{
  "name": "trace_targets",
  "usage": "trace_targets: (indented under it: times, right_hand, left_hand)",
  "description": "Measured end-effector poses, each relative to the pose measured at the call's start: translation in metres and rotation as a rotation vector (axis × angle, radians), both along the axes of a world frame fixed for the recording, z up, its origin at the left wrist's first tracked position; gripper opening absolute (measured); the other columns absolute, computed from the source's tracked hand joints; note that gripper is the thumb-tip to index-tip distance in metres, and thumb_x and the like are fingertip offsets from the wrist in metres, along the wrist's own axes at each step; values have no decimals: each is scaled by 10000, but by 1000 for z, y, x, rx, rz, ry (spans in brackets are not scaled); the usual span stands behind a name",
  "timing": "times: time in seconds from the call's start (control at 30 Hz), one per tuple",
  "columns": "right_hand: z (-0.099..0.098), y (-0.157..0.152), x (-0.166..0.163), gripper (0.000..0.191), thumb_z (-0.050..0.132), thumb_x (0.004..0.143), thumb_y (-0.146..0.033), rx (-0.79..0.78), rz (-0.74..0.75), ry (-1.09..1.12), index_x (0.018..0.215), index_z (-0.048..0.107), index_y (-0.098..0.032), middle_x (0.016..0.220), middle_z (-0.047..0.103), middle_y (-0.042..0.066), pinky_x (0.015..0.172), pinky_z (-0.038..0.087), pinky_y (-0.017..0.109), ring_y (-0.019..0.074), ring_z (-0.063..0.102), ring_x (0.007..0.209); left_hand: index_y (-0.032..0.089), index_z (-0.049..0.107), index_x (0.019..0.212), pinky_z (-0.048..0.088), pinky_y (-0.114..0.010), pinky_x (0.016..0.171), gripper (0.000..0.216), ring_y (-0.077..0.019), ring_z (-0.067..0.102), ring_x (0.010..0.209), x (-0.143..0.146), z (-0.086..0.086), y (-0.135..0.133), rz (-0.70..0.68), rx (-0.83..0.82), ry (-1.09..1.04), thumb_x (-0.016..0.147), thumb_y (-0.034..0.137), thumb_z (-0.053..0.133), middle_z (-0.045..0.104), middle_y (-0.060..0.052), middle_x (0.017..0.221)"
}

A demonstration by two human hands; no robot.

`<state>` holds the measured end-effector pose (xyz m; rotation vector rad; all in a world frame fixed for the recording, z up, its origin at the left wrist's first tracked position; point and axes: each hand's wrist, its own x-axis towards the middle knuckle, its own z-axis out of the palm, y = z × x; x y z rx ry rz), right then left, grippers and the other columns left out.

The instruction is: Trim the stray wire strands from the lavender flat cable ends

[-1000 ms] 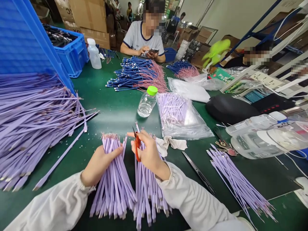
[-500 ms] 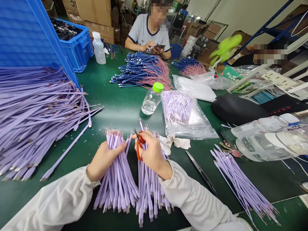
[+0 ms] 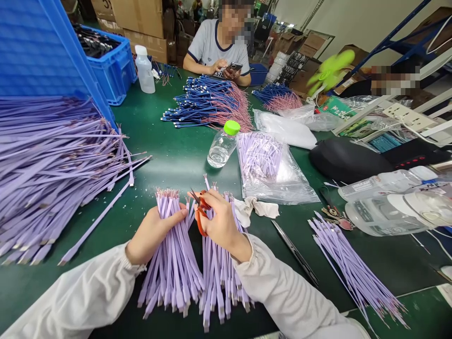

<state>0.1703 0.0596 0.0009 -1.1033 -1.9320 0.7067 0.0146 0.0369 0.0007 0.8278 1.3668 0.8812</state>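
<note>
My left hand [image 3: 153, 233] is closed around a bundle of flat purple USB cables [image 3: 173, 263], their bare copper wire ends up and plugs toward me. One cable stands a little apart at the bundle's right, beside my left thumb. My right hand [image 3: 221, 221] grips small orange-handled scissors [image 3: 201, 219], the dark blades pointing up and left close to that cable's wire end. Beneath my right hand lies a second bundle of purple cables [image 3: 215, 282], partly covered by the hand and sleeve.
A big heap of purple cables [image 3: 70, 174] lies left, under a blue bin [image 3: 31, 52]. Ahead stand a green-capped bottle [image 3: 222, 148] and a plastic bag of cables [image 3: 261, 160]. Tweezers [image 3: 294, 254] and another cable bundle [image 3: 353, 268] lie right. A person [image 3: 219, 47] holds a phone opposite.
My right hand has moved the scissors slightly left, nearer to the wire ends by my left thumb. My left thumb has shifted a little to the right.
</note>
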Motion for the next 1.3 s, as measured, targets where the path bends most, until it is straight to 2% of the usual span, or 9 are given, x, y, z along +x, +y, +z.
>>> trace_targets:
  times: [0.17, 0.37, 0.43, 0.5, 0.6, 0.7, 0.87, 1.07, 1.3]
  right_hand:
    - [-2, 2, -1, 297, 476, 751, -123, -11, 57, 4, 987, 651, -167, 813, 555, 30, 672, 452, 251, 132, 523, 718]
    - [6, 1, 1, 149, 491, 776, -172, -58, -65, 35, 862, 612, -159, 765, 494, 14, 671, 428, 267, 123, 472, 684]
    - [12, -3, 1, 139, 533, 792, -251, -213, -31, 71, 899, 576, -173, 748, 474, -7, 660, 425, 264, 115, 462, 670]
    - [18, -9, 2, 168, 571, 792, -327, -494, 79, 127, 878, 534, -188, 692, 455, -37, 620, 429, 249, 97, 459, 618]
    - [21, -17, 1, 269, 616, 764, -406, -916, 197, 201, 737, 458, -191, 573, 411, -80, 505, 427, 215, 67, 462, 480]
    - [21, -20, -2, 344, 649, 728, -419, -1089, 191, 226, 645, 407, -189, 503, 363, -101, 415, 412, 189, 52, 455, 379]
    - [16, -20, -3, 323, 650, 721, -359, -1130, 189, 264, 609, 400, -188, 474, 336, -110, 369, 416, 171, 37, 419, 341]
    - [8, -21, -1, 234, 579, 762, -234, -1072, 203, 231, 628, 391, -191, 496, 355, -105, 383, 396, 166, 27, 388, 355]
    - [13, -22, -2, 247, 558, 776, -226, -955, 162, 95, 612, 376, -191, 526, 362, -87, 414, 307, 192, 33, 357, 402]
  left_hand:
    - [146, 673, 820, 465, -373, 804, 474, -294, 630, 852, 1, 0, 1, -12, 22, 43, 541, 526, 728, 701, -64, 797]
    - [149, 674, 809, 456, -363, 793, 418, -283, 624, 846, 1, -2, -1, -27, 45, 67, 582, 499, 705, 698, -64, 803]
    - [147, 674, 802, 463, -359, 768, 400, -278, 629, 819, 0, -2, -1, -15, 51, 82, 597, 490, 695, 700, -69, 809]
    - [147, 671, 794, 469, -353, 743, 384, -271, 632, 792, -1, -2, 0, -10, 61, 88, 606, 482, 682, 701, -72, 816]
    - [149, 666, 840, 475, -352, 744, 415, -268, 636, 795, -1, -2, 1, 18, 68, 68, 600, 487, 678, 703, -72, 839]
    - [148, 663, 919, 473, -362, 795, 487, -286, 638, 874, 0, -3, 1, 84, 60, 54, 576, 491, 702, 707, -82, 924]
    - [151, 663, 981, 459, -382, 867, 508, -307, 625, 976, 0, -6, 1, 122, 56, 15, 578, 456, 716, 699, -94, 1030]
    - [139, 664, 985, 444, -408, 909, 491, -317, 623, 994, 0, -6, 1, 127, 69, -12, 590, 425, 718, 702, -99, 1027]
    - [140, 673, 973, 435, -403, 933, 466, -312, 618, 1014, 0, -6, 0, 128, 98, 3, 597, 412, 712, 701, -92, 1044]
